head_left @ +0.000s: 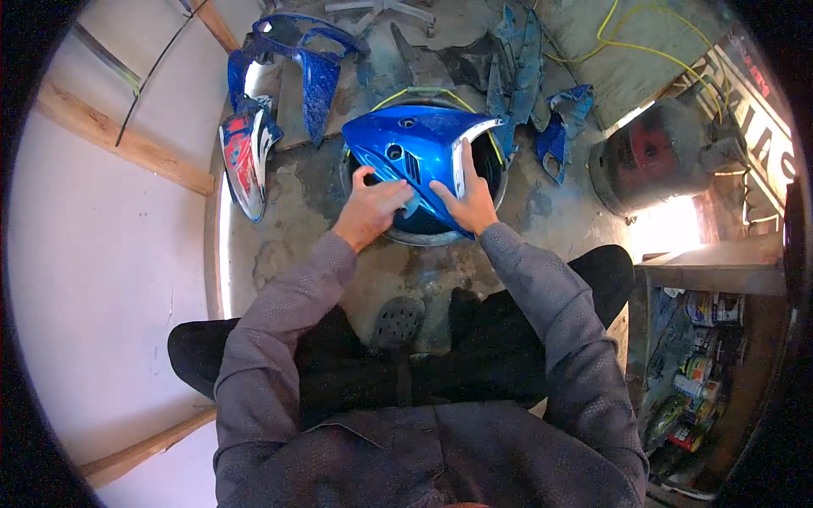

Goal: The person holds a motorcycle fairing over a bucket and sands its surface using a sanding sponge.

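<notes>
A glossy blue motorbike fairing panel (440, 135) with a white-edged tip, round holes and a slotted vent lies tilted over a round, dark-rimmed tub (432, 240). My right hand (470, 201) grips the panel's near right side, thumb on the blue face and a finger along the white edge. At its lower left edge, my left hand (373, 206) is closed with bent fingers, pressing a small pale blue-green piece (412, 204) against the panel. That piece is mostly covered, so its kind is unclear. A yellow-green handle (423, 90) arches behind the panel.
Blue fairing parts (318, 85) and a red-and-white one (244, 157) lie at the left. Dark panels (474, 63) and a blue scrap (561, 127) lie beyond. A dark metal cylinder (648, 157), yellow hose (652, 46) and shelf with cans (707, 262) are at the right.
</notes>
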